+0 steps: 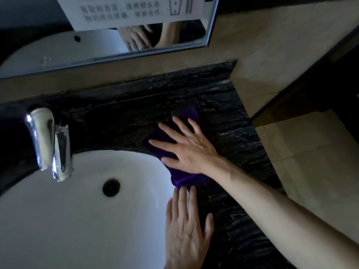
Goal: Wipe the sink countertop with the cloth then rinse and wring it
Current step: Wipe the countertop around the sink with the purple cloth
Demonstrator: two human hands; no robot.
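Observation:
A dark purple cloth (184,178) lies spread on the black stone countertop (229,117), to the right of the white sink basin (77,210), with one edge hanging over the basin rim. My right hand (186,146) lies flat on the cloth with its fingers straight and spread. My left hand (186,230) rests on the sink's right rim, its straight fingertips touching the near edge of the cloth.
A chrome faucet (48,140) stands at the left behind the basin and reaches over it. The drain (111,187) sits mid-basin. A mirror (116,35) hangs on the beige wall behind. A tiled wall corner (252,84) bounds the counter on the right.

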